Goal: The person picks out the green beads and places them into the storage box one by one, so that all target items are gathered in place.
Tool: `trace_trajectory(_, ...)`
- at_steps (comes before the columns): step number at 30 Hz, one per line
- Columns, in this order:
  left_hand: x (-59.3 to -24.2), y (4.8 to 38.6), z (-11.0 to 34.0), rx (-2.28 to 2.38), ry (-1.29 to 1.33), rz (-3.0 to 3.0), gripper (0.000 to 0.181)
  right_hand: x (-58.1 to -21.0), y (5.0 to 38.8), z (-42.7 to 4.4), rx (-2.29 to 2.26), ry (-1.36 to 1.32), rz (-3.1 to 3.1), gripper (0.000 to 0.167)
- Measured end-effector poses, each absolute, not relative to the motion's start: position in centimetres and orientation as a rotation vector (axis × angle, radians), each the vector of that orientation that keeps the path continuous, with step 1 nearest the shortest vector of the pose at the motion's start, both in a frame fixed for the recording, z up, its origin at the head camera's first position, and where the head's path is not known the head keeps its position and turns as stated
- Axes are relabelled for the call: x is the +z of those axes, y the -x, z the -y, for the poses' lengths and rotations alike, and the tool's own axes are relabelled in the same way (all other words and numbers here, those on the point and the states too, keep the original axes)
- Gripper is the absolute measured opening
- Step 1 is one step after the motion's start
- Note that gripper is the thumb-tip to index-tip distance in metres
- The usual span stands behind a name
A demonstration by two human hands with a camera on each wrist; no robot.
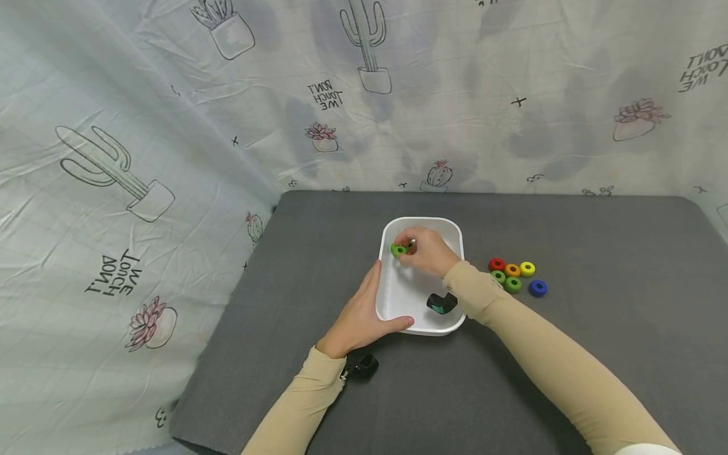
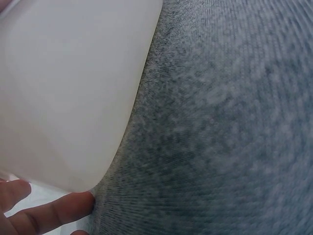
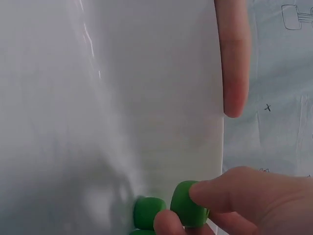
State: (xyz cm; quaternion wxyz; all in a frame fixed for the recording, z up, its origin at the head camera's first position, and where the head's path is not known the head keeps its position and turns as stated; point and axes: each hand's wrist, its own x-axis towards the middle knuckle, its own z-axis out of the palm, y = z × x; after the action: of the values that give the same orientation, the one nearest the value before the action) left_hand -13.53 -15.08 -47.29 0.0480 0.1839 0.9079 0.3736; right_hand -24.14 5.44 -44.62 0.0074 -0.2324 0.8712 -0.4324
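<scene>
My left hand [image 1: 364, 316] grips the near left corner of the white tray [image 1: 422, 330], thumb over the near rim and fingers along the outer left wall. Fingers [image 2: 54, 213] touch the tray's outer wall [image 2: 73, 98] in the left wrist view. Inside the tray, at its far left, my right hand [image 1: 429, 251] pinches a green ring [image 1: 396, 252] between thumb and fingers. The right wrist view shows this held green ring [image 3: 188, 204] near the wall, with another green ring [image 3: 149, 213] just beside it and part of a further green piece below.
Right of the tray on the grey table [image 1: 597, 253] lie a red ring [image 1: 497, 263], an orange ring [image 1: 512, 270], a yellow ring [image 1: 527, 269], two green rings [image 1: 513, 285] and a blue ring [image 1: 538, 289]. A patterned cloth [image 1: 483, 95] hangs behind and left.
</scene>
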Motion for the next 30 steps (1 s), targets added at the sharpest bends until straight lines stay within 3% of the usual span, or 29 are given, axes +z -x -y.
trace_trajectory(17,-47.31,13.49,15.15,1.124,-0.565,-2.765,0.127,-45.24,24.51,-5.09,-1.136,0.838,-2.753,0.023)
trace_trajectory(30,-47.3,13.5,15.17,1.12,-0.551,-2.754,0.125,-45.05,24.38,-5.12,-1.098,0.863,-2.74,0.015)
